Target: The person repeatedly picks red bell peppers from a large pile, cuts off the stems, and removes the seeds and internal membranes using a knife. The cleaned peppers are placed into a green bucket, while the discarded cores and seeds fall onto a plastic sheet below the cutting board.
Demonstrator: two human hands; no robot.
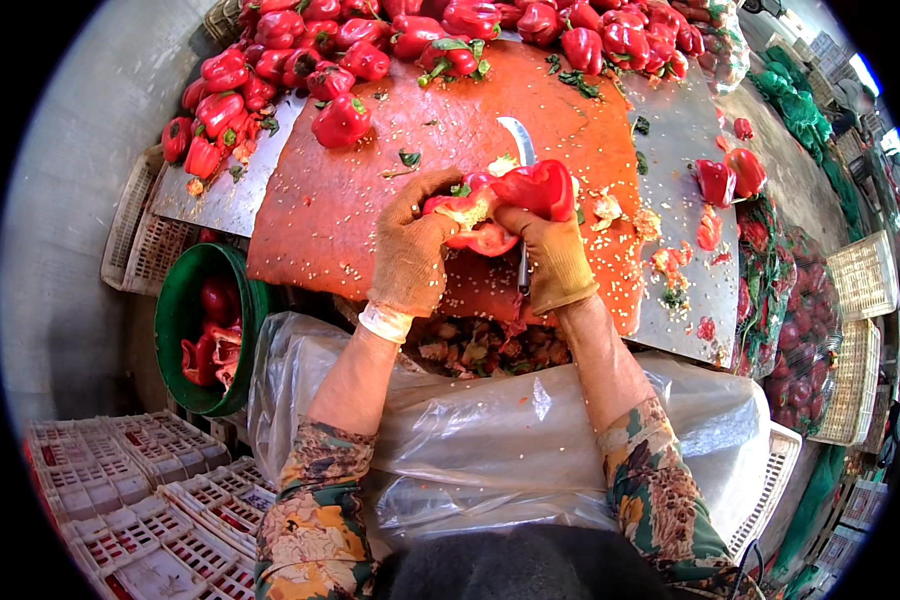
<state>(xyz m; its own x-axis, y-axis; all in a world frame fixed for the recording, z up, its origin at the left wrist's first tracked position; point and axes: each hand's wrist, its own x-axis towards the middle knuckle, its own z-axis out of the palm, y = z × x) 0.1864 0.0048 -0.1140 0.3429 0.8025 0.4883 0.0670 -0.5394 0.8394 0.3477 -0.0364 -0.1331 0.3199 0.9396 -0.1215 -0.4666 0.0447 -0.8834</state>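
Note:
Both hands wear orange-brown knit gloves. Between them, above the orange cutting board (pixel 315 217), is a red bell pepper (pixel 544 187), split open with its pale core and seeds showing. My left hand (pixel 412 247) grips its left part, near the green stem. My right hand (pixel 551 251) holds the right part, thumb pressed inside. A curved-blade knife (pixel 523 139) is also in my right hand; its blade points up behind the pepper and its handle end shows below. Whole red bell peppers (pixel 416 34) are heaped along the board's far edge; one pepper (pixel 341 121) lies nearer.
Left of my lap stands a green bucket (pixel 166 337) with pepper pieces. White plastic crates (pixel 165 566) are at the lower left. Trimmings (pixel 472 349) lie below the board's near edge. Net sacks of peppers (pixel 799 330) and crates (pixel 862 277) stand at the right. Seeds and cores litter the board.

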